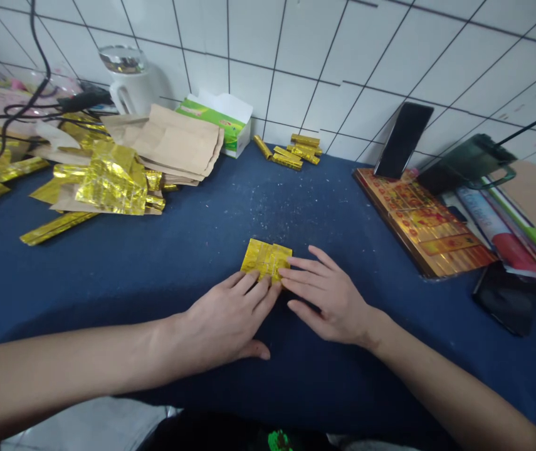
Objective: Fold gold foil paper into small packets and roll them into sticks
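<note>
While my left hand (223,322) and right hand (328,295) lie nearly flat on the blue tablecloth (192,275), their fingers meet at a small folded packet of gold foil paper (265,260), which sits just ahead of the gap between them. Neither hand clamps it. Both are open with the fingers slightly spread, my left fingertips (258,283) on its near edge and my right fingertips (287,274) on its right edge. My wrists are well apart, and this light, flat contact from two sides looks meant to keep the folds lying down.

Ahead of my left hand, loose gold foil sheets (112,181) are heaped on the cloth, probably left there to stay within reach, with a long foil strip (56,228) nearer me. Beyond them lies a stack of brown paper bags (173,141). Straight ahead, small gold foil bars (293,153) sit grouped against the wall, apart from the loose sheets.

Past my right hand are a dark phone (505,297) lying flat, a red-and-gold printed board (422,228), and an upright phone (403,139) propped facing me. Farthest off, a white kettle (129,81) stands by the tiled wall (296,62).
</note>
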Motion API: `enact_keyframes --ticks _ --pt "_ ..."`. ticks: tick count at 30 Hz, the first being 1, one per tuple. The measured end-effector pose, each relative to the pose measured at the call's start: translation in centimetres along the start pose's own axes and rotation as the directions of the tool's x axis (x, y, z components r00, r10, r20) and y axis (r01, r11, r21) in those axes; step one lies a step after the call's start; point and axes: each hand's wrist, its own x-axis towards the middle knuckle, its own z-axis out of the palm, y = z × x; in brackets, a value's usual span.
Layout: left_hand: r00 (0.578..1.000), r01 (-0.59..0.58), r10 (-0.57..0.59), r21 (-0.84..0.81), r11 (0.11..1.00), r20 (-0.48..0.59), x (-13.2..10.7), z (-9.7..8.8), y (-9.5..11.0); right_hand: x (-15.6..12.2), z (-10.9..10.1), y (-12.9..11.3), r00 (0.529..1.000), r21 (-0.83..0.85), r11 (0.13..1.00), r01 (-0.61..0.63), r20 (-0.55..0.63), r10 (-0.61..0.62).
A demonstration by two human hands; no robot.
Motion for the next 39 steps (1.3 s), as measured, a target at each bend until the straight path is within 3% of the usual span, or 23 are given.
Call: enact_keyframes --ticks 4,12,17,23,39 --pt "1.000 0.010 -0.010 -0.024 1.000 0.011 0.1 0.0 0.0 -0.3 0.3 -0.4 0.994 -0.005 1.000 0.003 0.111 -0.002" --pt "1.000 0.010 -0.010 -0.034 0.999 0.011 0.1 0.0 -0.1 -0.3 0.0 -0.3 0.980 -0.019 1.000 -0.025 0.197 0.028" --pt "1.000 0.002 -0.002 -0.019 1.000 0.016 0.2 -0.1 -0.1 -0.5 0.4 0.5 0.976 -0.027 0.999 -0.022 0.216 0.027" --pt "1.000 -0.007 0.007 -0.012 1.000 0.023 0.2 -0.1 -0.1 0.0 0.6 1.5 0.962 -0.177 0.976 -0.128 0.218 0.166" --pt "0.999 -0.028 0.027 0.030 0.999 0.032 0.3 -0.3 -0.1 2.0 1.0 1.1 0.920 -0.297 0.939 -0.172 0.292 0.261"
